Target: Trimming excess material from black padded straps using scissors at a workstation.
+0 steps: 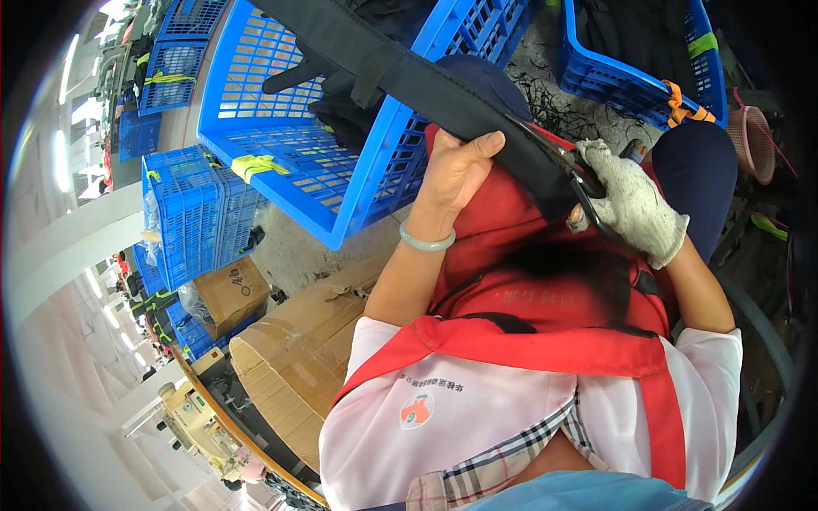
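The person sits with a red apron (545, 281) over the lap. The bare left hand (456, 170) pinches a long black strap (426, 81), thumb on top and fingers hidden under it. A pale green bangle (426, 243) sits on that wrist. The strap runs up from the lap and lies across the edge of a big blue crate (290, 145). The right hand (635, 204) wears a white glove and is closed around dark scissors (575, 170), whose blades touch the strap's lower end. Brown boxes (298, 349) stand near the person's left side.
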A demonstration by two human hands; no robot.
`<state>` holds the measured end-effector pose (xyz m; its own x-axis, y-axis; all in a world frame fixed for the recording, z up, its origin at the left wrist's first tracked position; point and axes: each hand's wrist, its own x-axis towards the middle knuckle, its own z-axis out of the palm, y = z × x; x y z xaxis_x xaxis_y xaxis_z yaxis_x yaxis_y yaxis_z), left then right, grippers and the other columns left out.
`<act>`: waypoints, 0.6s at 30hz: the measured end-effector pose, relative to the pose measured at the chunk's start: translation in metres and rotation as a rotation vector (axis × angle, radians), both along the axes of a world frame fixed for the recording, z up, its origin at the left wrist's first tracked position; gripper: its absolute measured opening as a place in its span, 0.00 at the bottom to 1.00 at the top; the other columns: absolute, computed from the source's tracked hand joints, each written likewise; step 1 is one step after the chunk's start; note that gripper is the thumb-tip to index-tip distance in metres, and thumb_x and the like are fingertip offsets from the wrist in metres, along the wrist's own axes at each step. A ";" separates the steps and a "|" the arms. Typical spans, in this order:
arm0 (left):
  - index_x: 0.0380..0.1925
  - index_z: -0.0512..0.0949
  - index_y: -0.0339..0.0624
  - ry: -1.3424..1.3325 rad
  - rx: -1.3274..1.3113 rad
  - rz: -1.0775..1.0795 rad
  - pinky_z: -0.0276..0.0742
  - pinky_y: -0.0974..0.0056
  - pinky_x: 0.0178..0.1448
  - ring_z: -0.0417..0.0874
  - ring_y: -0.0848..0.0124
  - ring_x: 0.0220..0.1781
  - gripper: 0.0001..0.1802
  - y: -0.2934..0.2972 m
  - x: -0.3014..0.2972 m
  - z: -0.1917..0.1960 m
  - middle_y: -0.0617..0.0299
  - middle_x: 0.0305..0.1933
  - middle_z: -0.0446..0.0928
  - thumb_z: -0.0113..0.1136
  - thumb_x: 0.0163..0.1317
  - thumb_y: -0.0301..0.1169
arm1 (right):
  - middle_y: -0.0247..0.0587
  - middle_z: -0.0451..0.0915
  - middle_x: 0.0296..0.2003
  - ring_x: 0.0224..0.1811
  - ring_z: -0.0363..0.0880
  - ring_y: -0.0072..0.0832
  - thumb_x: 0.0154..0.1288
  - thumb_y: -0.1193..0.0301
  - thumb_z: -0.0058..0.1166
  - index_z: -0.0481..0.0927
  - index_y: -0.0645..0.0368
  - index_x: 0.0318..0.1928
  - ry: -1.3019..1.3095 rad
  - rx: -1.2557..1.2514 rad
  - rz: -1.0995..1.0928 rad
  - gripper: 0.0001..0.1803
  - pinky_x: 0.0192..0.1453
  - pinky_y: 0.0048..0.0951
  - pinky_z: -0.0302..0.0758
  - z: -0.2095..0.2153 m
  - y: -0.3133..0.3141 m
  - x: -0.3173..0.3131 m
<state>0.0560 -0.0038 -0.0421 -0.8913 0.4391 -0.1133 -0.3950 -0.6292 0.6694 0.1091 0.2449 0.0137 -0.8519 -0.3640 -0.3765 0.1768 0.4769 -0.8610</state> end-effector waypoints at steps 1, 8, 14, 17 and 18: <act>0.48 0.77 0.38 0.007 -0.002 0.007 0.71 0.60 0.64 0.79 0.65 0.54 0.17 0.001 0.000 0.000 0.58 0.48 0.80 0.62 0.58 0.17 | 0.58 0.79 0.36 0.41 0.79 0.55 0.43 0.50 0.73 0.71 0.64 0.55 -0.001 0.000 -0.001 0.44 0.44 0.44 0.73 -0.001 -0.002 0.001; 0.49 0.77 0.39 0.020 -0.019 -0.001 0.71 0.60 0.64 0.79 0.67 0.53 0.18 -0.003 0.001 -0.002 0.60 0.48 0.80 0.61 0.59 0.15 | 0.61 0.78 0.37 0.42 0.79 0.56 0.48 0.50 0.70 0.71 0.64 0.55 0.181 0.092 0.018 0.41 0.43 0.45 0.73 -0.011 -0.007 -0.001; 0.48 0.78 0.38 0.039 -0.008 -0.009 0.74 0.63 0.60 0.80 0.68 0.51 0.18 -0.004 0.002 0.004 0.60 0.47 0.81 0.63 0.57 0.15 | 0.55 0.79 0.41 0.42 0.79 0.52 0.55 0.73 0.60 0.70 0.62 0.60 0.371 0.351 0.131 0.30 0.45 0.40 0.75 -0.014 0.005 -0.009; 0.48 0.77 0.38 -0.089 -0.007 0.068 0.75 0.63 0.60 0.81 0.69 0.50 0.17 -0.008 0.000 0.006 0.60 0.47 0.81 0.62 0.57 0.15 | 0.55 0.80 0.37 0.41 0.79 0.52 0.57 0.68 0.60 0.70 0.61 0.59 0.450 0.330 0.130 0.29 0.42 0.45 0.75 -0.024 0.010 -0.012; 0.48 0.78 0.39 -0.056 -0.006 0.080 0.74 0.61 0.61 0.81 0.67 0.52 0.17 -0.009 -0.001 0.003 0.59 0.48 0.81 0.61 0.59 0.16 | 0.55 0.80 0.37 0.40 0.79 0.51 0.56 0.68 0.61 0.70 0.61 0.59 0.456 0.355 0.109 0.29 0.42 0.45 0.75 -0.029 0.007 -0.011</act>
